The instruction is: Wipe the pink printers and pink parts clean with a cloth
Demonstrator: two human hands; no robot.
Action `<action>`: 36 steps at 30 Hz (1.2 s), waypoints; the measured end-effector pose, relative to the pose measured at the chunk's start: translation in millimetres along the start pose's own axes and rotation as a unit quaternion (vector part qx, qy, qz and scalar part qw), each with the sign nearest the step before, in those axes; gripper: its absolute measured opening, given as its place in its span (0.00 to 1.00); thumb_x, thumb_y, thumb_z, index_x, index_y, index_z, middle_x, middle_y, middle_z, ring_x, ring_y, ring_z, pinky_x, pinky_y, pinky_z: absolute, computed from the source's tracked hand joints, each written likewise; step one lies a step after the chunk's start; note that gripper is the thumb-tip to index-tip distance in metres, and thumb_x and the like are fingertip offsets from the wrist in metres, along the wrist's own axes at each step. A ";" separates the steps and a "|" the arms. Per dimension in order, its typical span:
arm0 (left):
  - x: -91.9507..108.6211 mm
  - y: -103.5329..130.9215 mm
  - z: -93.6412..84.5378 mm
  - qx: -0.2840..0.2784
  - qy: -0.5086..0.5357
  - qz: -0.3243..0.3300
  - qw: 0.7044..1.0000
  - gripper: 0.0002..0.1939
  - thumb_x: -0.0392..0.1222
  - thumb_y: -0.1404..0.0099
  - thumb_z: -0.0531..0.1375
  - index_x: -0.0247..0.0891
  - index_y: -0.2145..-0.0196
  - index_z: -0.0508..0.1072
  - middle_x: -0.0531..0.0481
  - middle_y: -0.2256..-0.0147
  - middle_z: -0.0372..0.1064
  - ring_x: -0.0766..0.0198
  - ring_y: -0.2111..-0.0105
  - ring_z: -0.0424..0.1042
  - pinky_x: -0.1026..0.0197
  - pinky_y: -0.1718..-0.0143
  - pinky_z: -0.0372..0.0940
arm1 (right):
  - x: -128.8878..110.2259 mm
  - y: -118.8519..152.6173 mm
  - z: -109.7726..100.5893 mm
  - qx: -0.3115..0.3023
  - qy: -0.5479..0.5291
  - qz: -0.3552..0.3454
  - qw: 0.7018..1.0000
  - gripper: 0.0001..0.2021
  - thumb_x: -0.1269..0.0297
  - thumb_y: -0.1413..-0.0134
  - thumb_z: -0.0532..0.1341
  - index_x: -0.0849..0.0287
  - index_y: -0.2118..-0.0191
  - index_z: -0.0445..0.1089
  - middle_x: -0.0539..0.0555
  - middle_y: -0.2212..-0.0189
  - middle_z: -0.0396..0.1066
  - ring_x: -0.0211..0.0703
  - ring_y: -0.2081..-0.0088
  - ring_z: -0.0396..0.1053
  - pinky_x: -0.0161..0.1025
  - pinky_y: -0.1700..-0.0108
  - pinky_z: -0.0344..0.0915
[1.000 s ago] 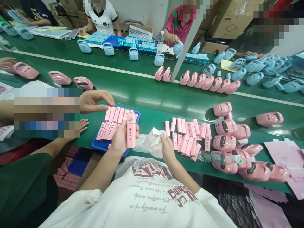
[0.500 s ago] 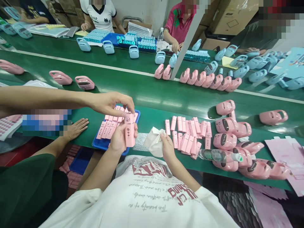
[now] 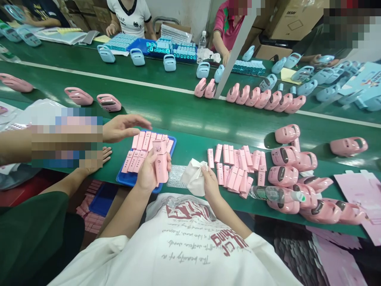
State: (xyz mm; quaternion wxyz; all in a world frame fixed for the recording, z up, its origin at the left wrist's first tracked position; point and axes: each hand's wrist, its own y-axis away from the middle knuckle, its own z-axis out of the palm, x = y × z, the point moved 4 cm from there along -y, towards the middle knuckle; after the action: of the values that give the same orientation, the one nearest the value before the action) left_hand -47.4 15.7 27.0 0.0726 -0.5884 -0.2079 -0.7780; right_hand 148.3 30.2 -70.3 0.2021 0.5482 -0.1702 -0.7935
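Note:
My left hand [image 3: 146, 174] is closed around a pink oblong plastic piece [image 3: 161, 165] with a printed face and small round marks, held upright above a blue tray [image 3: 122, 179]. In that tray lie several similar pink pieces [image 3: 135, 161] in rows. Pinched in my right hand [image 3: 210, 182] is a crumpled white cloth [image 3: 193, 178], over a sheet of bubble wrap [image 3: 175, 176]. Just right of this hand, more pink pieces [image 3: 236, 178] lie loosely grouped on the green table.
A co-worker's hand [image 3: 123, 128] hovers left of the tray; their other hand [image 3: 104, 155] rests on the table. Glossy pink handled housings [image 3: 282, 176] and a clear bottle [image 3: 263, 193] crowd the right. Beyond the green belt [image 3: 178, 105], people handle blue parts. A pole [image 3: 235, 51] stands ahead.
The co-worker's upper hand has withdrawn left from the pink piece in my left hand. That piece has tilted slightly. My right hand with the cloth has barely moved.

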 end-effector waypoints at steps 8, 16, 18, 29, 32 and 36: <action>-7.5 16.9 2.7 -0.035 0.018 0.070 0.997 0.13 0.52 0.40 0.56 0.38 0.67 0.66 0.51 0.73 0.69 0.66 0.78 0.68 0.66 0.81 0.59 | 4.0 -2.8 -3.1 -0.015 -0.007 -0.004 1.000 0.22 0.46 0.63 0.66 0.58 0.66 0.71 0.49 0.74 0.71 0.43 0.69 0.67 0.37 0.66 0.62; 0.5 20.9 3.3 0.006 -0.006 0.101 0.995 0.13 0.52 0.39 0.57 0.39 0.67 0.66 0.52 0.75 0.68 0.67 0.81 0.66 0.67 0.84 0.56 | 9.3 -6.1 -3.9 -0.058 0.060 -0.023 0.996 0.19 0.47 0.56 0.62 0.58 0.65 0.72 0.50 0.73 0.73 0.39 0.72 0.67 0.35 0.68 0.62; -0.5 18.1 -1.4 0.024 -0.004 0.087 0.996 0.12 0.50 0.41 0.57 0.39 0.67 0.66 0.53 0.77 0.67 0.67 0.82 0.65 0.66 0.86 0.54 | 6.7 -13.8 -4.9 -0.110 0.175 -0.042 0.978 0.18 0.50 0.51 0.59 0.58 0.62 0.73 0.51 0.70 0.75 0.40 0.70 0.69 0.35 0.68 0.63; -13.4 7.6 -7.2 0.055 -0.016 -0.023 0.998 0.10 0.48 0.52 0.59 0.44 0.71 0.68 0.55 0.77 0.70 0.56 0.77 0.70 0.57 0.83 0.63 | -39.8 -102.9 -53.8 0.116 0.575 -0.044 0.809 0.15 0.61 0.37 0.55 0.71 0.62 0.70 0.56 0.62 0.73 0.39 0.60 0.72 0.38 0.56 0.65; -22.3 5.3 -9.9 0.033 -0.023 -0.037 0.998 0.10 0.49 0.51 0.61 0.45 0.70 0.69 0.55 0.77 0.70 0.58 0.79 0.69 0.58 0.84 0.62 | -32.6 -105.7 -45.8 0.108 0.579 -0.029 0.808 0.14 0.58 0.38 0.57 0.65 0.58 0.69 0.52 0.61 0.71 0.37 0.63 0.71 0.41 0.59 0.70; -34.4 -0.6 -13.5 0.018 -0.034 -0.040 0.998 0.13 0.52 0.48 0.62 0.45 0.66 0.69 0.55 0.76 0.71 0.61 0.82 0.67 0.60 0.85 0.61 | -32.2 -105.0 -38.1 0.097 0.629 -0.003 0.771 0.12 0.67 0.42 0.61 0.72 0.56 0.67 0.66 0.58 0.73 0.47 0.57 0.73 0.42 0.56 0.66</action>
State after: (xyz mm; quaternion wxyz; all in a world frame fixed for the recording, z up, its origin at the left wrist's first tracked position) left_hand -49.3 6.2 -8.6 0.0450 -0.6044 -0.2474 -0.7559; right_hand 180.2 135.0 -109.1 0.2075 0.9422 -0.0791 -0.2511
